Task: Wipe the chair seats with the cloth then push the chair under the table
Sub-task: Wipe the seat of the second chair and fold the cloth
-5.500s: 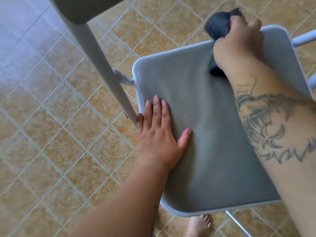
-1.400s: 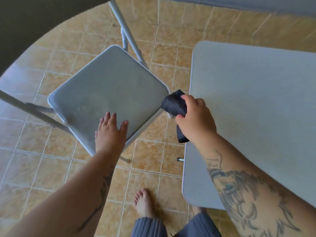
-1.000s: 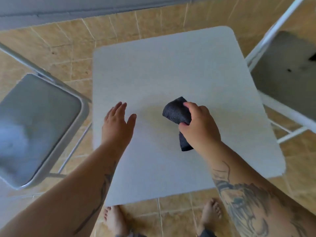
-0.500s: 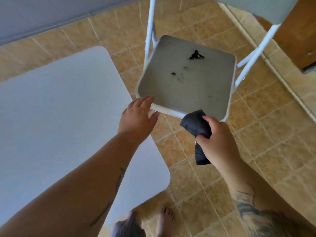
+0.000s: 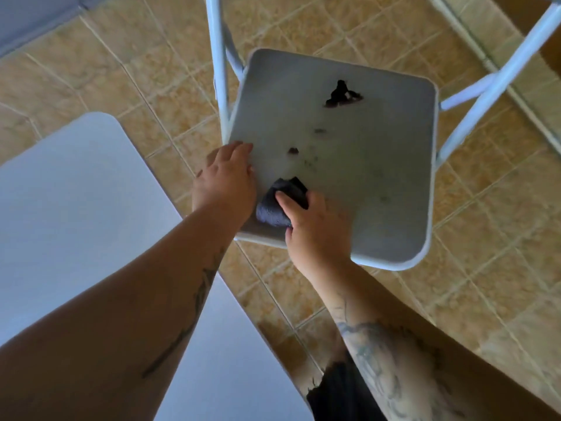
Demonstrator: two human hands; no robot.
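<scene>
A grey folding chair seat (image 5: 373, 183) with a white metal frame fills the upper middle of the head view. It carries a dark tear (image 5: 341, 95) and several small dark marks. My right hand (image 5: 315, 226) grips a bunched dark cloth (image 5: 279, 202) and presses it on the seat's near left part. My left hand (image 5: 224, 180) lies flat on the seat's left front corner, fingers together, holding nothing. The white table (image 5: 76, 208) lies at the lower left, under my left forearm.
Tan tiled floor (image 5: 485, 268) surrounds the chair. The chair's white legs (image 5: 485, 95) rise at the upper left and upper right. A grey wall base shows at the top left corner. The edge of dark shorts shows at the bottom.
I turned from the first chair across the table to this second chair. My right hand brought the cloth down onto the seat, and my left hand settled on its corner.
</scene>
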